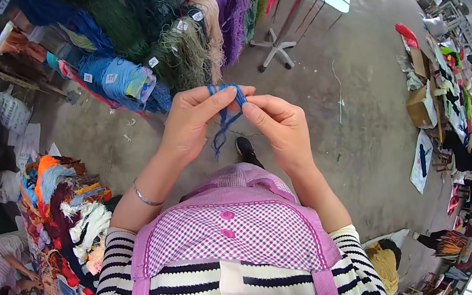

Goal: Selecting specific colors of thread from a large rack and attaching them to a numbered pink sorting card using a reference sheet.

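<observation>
A small bunch of blue yarn [224,122] is stretched between my two hands in front of my apron, its loose ends dangling below. My left hand [190,117] pinches it between thumb and fingers, with strands looped over the fingertips. Close beside it, my right hand [280,126] grips the yarn's other side between thumb and forefinger. Both hands are held in the air above the floor, fingertips almost touching. Whether the strands are knotted is too small to tell.
Tagged yarn hanks [112,75] in several colours are heaped at the far left. A white-topped stand [276,47] rises beyond my hands. More coloured yarn [65,207] lies piled at near left, by a seated person [11,260]. Cardboard boxes [422,107] and laden tables line the right.
</observation>
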The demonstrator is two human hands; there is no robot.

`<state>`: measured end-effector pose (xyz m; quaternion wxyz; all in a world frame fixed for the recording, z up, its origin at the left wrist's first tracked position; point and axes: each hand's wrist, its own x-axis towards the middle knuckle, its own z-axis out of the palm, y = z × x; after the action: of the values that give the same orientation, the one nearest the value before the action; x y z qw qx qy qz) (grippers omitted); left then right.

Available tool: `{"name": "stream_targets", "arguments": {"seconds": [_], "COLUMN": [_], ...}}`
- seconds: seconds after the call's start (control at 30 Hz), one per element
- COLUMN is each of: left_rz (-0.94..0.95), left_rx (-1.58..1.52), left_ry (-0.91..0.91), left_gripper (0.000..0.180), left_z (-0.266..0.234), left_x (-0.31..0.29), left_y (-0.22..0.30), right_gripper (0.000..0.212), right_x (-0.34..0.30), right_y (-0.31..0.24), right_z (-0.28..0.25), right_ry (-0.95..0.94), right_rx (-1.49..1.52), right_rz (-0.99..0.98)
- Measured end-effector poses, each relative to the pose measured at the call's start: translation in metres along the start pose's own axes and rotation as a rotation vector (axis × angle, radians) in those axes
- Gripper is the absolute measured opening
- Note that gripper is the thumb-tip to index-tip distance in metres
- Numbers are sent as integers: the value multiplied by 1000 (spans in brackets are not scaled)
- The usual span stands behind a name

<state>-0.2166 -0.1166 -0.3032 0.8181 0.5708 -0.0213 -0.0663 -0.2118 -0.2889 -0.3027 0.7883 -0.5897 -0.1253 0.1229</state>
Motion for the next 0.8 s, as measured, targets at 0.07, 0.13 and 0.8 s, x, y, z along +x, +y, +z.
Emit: {"name": "stream_targets", "arguments": {"seconds": [0.07, 0.13, 0.8], "left_rz": [-14, 2, 106], "left_rx": [-123, -119, 5], "left_ry": [23, 23, 27], "left_gripper": [22, 23, 25], "left_z": [-1, -3, -9], "left_x": [-2, -4, -7], "left_y": [5, 5, -2], "right_gripper": [19, 18, 18], "right_x": [0, 0, 9], "right_y": [-1, -2, -1], "right_z": [-1, 0, 5], "right_ry": [-5, -12, -39], "right_rx": [-15, 6, 5], "right_rz": [15, 13, 11]}}
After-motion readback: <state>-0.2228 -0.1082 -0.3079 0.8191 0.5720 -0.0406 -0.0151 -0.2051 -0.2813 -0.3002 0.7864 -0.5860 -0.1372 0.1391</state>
